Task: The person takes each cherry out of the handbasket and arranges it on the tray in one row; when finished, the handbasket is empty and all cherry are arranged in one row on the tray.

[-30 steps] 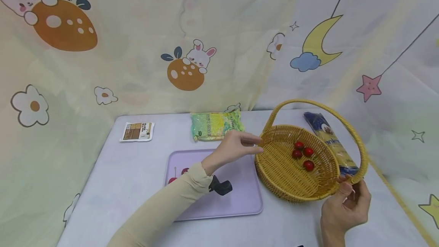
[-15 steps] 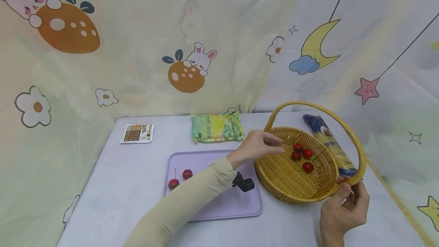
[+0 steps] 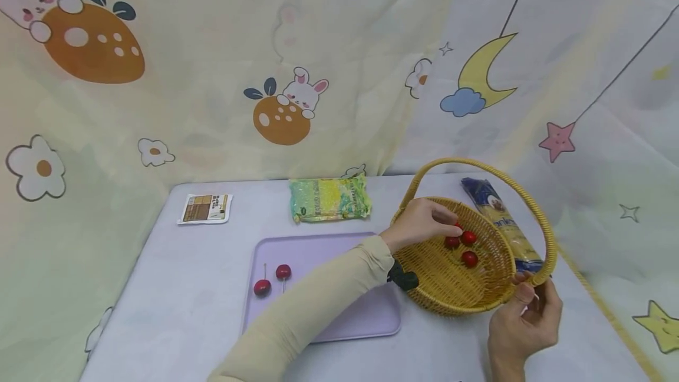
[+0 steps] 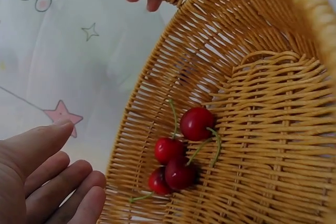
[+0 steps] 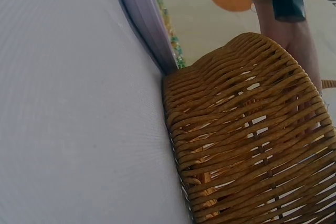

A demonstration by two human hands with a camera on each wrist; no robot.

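Observation:
A wicker basket (image 3: 456, 282) with an arched handle stands at the right of the table, tilted, with several red cherries (image 3: 469, 259) inside. Over the basket's left part reaches my left hand (image 3: 424, 223), fingers extended and holding nothing visible. In the left wrist view the left hand (image 4: 52, 182) is beside the cherries (image 4: 197, 124), apart from them. My right hand (image 3: 524, 326) grips the basket's right rim by the base of the handle. The right wrist view shows the basket's outer wall (image 5: 247, 140).
Left of the basket lies a lilac tray (image 3: 350, 323) with two cherries (image 3: 262, 287) on it. Behind are a green-yellow packet (image 3: 330, 198) and a small brown-white packet (image 3: 205, 208). A blue-yellow bag (image 3: 509, 226) lies behind the basket's right side.
My left hand has moved right, from the basket's left edge to over its inside near the cherries. The right hand keeps its grip on the rim. The tray's cherries have come into fuller view.

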